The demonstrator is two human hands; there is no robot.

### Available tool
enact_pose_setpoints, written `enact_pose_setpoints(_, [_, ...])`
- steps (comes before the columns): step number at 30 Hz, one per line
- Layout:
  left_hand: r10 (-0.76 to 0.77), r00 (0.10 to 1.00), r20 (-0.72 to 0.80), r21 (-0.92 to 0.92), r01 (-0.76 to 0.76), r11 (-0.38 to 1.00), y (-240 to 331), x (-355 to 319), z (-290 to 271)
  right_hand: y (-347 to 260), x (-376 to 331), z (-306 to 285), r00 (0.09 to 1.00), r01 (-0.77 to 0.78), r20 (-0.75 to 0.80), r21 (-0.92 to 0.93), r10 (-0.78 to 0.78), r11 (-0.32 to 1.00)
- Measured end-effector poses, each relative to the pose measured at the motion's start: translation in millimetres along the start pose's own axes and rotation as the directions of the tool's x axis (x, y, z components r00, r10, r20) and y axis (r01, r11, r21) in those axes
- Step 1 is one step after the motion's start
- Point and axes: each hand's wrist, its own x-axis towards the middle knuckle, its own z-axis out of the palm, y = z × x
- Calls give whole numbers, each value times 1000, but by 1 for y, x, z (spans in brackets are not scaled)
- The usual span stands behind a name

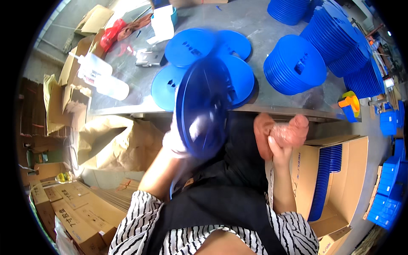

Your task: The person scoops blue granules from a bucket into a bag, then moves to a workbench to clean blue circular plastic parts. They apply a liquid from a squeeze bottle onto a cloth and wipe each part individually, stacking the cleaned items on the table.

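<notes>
My left hand [173, 142], in a white glove, grips a blue plastic reel disc [202, 102] by its lower left side. The disc is tilted and blurred by motion, above the table's front edge. My bare right hand [281, 152] is closed on a glossy, lumpy pinkish-brown thing [278, 129]; I cannot make out its kind. Behind the held disc, several flat blue discs lie on the grey table, among them an upper left disc [187, 44], a far right disc [233, 42], a lower left disc [160, 87] and a lower right disc [242, 78].
A stack of blue discs [293, 63] stands on the table's right, with taller stacks [329, 34] behind. White bottles [112, 87] lie at the left beside a metal box [149, 58]. An open carton [355, 170] holding blue discs stands lower right; brown paper [114, 140] hangs lower left.
</notes>
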Motion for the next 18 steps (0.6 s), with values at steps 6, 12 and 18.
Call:
enact_pose_setpoints(6, [227, 920, 320, 822, -389, 416, -35, 174, -15, 0, -24, -21, 866, -252, -266, 498, 423, 829])
enact_pose_setpoints(12, [-46, 997, 63, 932, -75, -355, -108, 287, -44, 8, -19, -37, 909, -155, -233, 581, 345, 799])
enact_pose_setpoints(18, [-304, 943, 137, 817, -281, -504, -104, 273, -15, 0, 13, -85, 979, 42, -160, 757, 123, 652])
